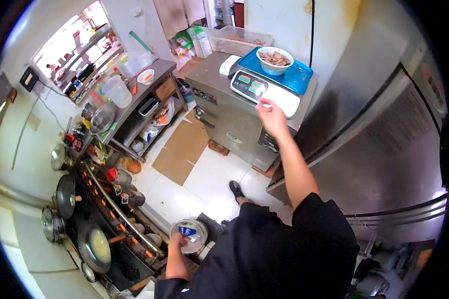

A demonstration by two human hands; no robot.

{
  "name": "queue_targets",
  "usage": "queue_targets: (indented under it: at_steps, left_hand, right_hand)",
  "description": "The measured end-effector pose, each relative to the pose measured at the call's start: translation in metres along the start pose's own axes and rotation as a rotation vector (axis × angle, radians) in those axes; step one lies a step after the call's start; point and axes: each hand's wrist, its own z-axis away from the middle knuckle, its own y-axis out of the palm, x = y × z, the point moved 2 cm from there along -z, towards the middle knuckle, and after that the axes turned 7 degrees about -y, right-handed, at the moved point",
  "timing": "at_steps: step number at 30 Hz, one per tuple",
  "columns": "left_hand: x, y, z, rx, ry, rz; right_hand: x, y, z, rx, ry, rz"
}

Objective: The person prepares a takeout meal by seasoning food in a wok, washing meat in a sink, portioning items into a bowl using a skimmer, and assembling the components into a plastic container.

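Note:
My right hand (269, 114) reaches out over the near edge of a digital counter scale (249, 86), just below its lit display. Its thumb and forefinger are close together. A small pale patch shows at the fingertips, and I cannot tell whether it is an object or the scale behind. Beyond the scale, a white bowl (273, 69) of brown sliced pieces, seemingly meat, stands on a blue tray (303, 76). Low beside my body, my left hand (177, 240) is at the rim of a round bin (197, 246) holding a blue wrapper (187, 231). Its fingers are partly hidden.
A clear plastic tub (243, 43) sits behind the tray on the steel cabinet (232, 123). A stove on the left carries a wok (84, 244) with yellowish contents. Flattened cardboard (181, 149) lies on the floor. A steel refrigerator (370, 149) stands close on the right.

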Motion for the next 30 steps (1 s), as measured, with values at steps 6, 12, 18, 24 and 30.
queue_targets:
  at_steps: [6,12,18,24,30]
  left_hand:
    - [-0.04,0.006,-0.062,0.026,-0.268,0.282]
    - [-0.024,-0.003,-0.116,0.134,-0.294,0.202]
    - [-0.107,-0.056,-0.186,0.16,-0.356,0.326]
    - [-0.225,-0.126,-0.261,-0.053,-0.158,0.37]
    - [-0.332,-0.224,-0.258,-0.223,0.128,0.443]
  right_hand:
    - [-0.051,-0.083,-0.126,-0.509,0.001,0.386]
    - [-0.076,-0.09,-0.186,-0.348,0.417,0.149]
    - [-0.068,-0.087,-0.201,-0.306,0.609,-0.344]
    - [-0.067,-0.081,-0.214,-0.41,0.58,-0.361]
    - [-0.011,-0.005,-0.204,-0.154,0.343,-0.309]
